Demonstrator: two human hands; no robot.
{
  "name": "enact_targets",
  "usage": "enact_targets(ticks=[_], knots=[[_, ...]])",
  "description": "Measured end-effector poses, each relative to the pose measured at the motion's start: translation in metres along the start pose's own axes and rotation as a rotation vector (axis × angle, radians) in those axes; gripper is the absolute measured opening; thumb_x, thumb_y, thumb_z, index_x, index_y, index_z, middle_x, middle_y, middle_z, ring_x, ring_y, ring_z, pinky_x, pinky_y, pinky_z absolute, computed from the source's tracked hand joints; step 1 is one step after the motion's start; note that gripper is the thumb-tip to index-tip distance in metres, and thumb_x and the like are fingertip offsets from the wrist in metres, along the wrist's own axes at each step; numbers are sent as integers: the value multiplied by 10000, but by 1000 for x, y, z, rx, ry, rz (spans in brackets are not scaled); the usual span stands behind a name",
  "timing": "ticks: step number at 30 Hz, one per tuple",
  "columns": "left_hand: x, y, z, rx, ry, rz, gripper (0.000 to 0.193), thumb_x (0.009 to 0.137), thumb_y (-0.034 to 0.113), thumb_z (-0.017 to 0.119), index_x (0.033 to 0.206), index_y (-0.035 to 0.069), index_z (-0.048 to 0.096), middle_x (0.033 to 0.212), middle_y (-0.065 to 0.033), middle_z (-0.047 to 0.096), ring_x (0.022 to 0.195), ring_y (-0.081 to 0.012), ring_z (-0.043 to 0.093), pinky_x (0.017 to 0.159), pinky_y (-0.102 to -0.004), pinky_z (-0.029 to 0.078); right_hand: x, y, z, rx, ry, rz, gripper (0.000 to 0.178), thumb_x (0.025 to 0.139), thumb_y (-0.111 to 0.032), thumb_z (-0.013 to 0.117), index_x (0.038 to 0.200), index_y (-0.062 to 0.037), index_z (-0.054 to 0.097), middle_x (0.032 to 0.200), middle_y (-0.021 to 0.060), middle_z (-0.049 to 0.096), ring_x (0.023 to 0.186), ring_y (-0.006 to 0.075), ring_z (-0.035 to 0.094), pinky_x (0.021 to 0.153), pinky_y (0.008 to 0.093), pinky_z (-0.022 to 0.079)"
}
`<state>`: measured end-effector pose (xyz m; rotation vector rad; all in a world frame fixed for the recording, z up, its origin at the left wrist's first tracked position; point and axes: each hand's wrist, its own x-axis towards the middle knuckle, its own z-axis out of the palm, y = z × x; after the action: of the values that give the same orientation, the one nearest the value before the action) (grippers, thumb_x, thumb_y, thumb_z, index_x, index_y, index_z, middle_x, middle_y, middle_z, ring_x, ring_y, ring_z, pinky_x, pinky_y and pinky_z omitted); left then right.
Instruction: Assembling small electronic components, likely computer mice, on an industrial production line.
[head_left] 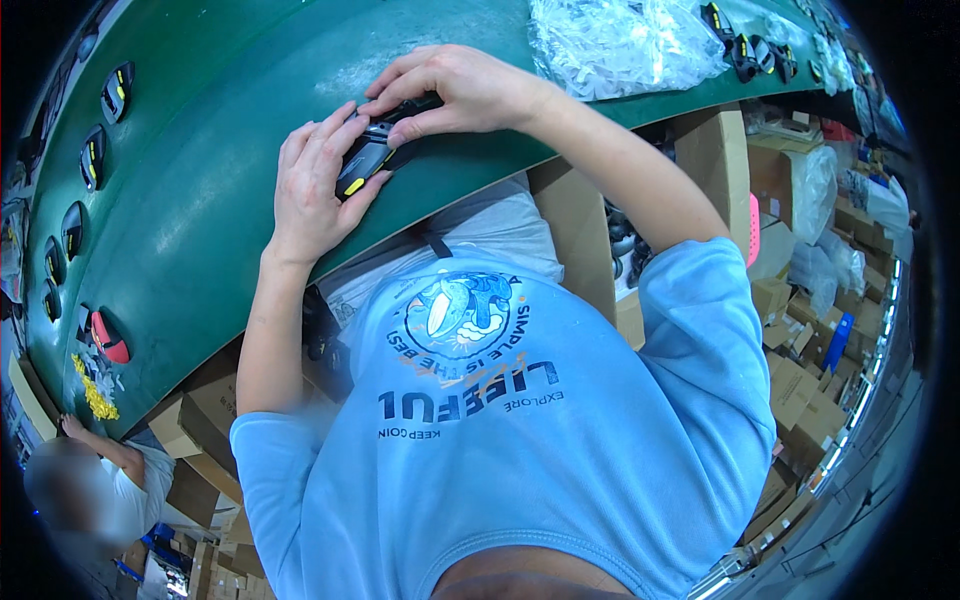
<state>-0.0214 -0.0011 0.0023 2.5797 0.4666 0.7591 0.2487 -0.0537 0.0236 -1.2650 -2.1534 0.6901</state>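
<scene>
Both my hands are on a dark computer mouse (366,160) with a yellow side piece, at the near edge of the green work surface (200,260). My left hand (318,185) is closed around its left side, thumb along the near edge. From the right, my right hand (455,92) grips the far end with bent fingers and thumb. Under the right palm shows another black part (420,104); whether it belongs to the mouse I cannot tell. The fingers cover much of the mouse.
Several dark mice (92,158) are spaced along the left, near a red mouse (110,338) and a yellow pile (95,390). Clear plastic bags (625,50) lie far right, beside more mice (745,58). Cardboard boxes (715,150) stand below the edge. Another person (140,470) is at lower left.
</scene>
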Motion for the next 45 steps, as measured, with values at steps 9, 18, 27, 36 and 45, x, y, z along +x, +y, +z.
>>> enact_targets(ticks=[9,18,27,36,45], knots=[[-7,3,3,39,-11,-13,660,784,170,936,1372,73,651,1484,-184,655,1220,-398,647,1054,-492,525,11,2,-11,89,-213,52,483,867,-400,878,1253,-115,817,1308,112,765,1086,333,746,918,440,600],[-1,-5,-8,24,-24,71,534,794,140,931,1281,49,733,1395,-197,714,1138,-382,688,988,-461,569,23,-23,-14,-154,-214,171,461,867,-509,828,1253,-257,827,1144,65,819,1042,341,762,843,473,606],[2,-14,5,57,-20,101,597,851,109,878,1383,8,626,1437,-265,661,1188,-439,649,1036,-505,510,-114,-26,8,-121,760,57,229,907,-307,862,1072,-149,839,1008,52,801,893,281,719,783,398,575],[-14,-12,-2,47,-34,68,579,851,122,830,1371,-16,614,1426,-278,644,1187,-466,604,1039,-532,490,-359,76,64,-496,953,1249,334,865,-411,804,1066,-145,803,1015,127,764,1007,396,694,900,484,561],[-16,-21,6,-15,39,27,580,843,121,833,1360,-26,615,1402,-282,650,1178,-459,601,1030,-527,487,-342,86,122,-286,624,1532,423,959,-342,759,1327,-140,704,1251,179,747,1155,409,716,967,534,584]])
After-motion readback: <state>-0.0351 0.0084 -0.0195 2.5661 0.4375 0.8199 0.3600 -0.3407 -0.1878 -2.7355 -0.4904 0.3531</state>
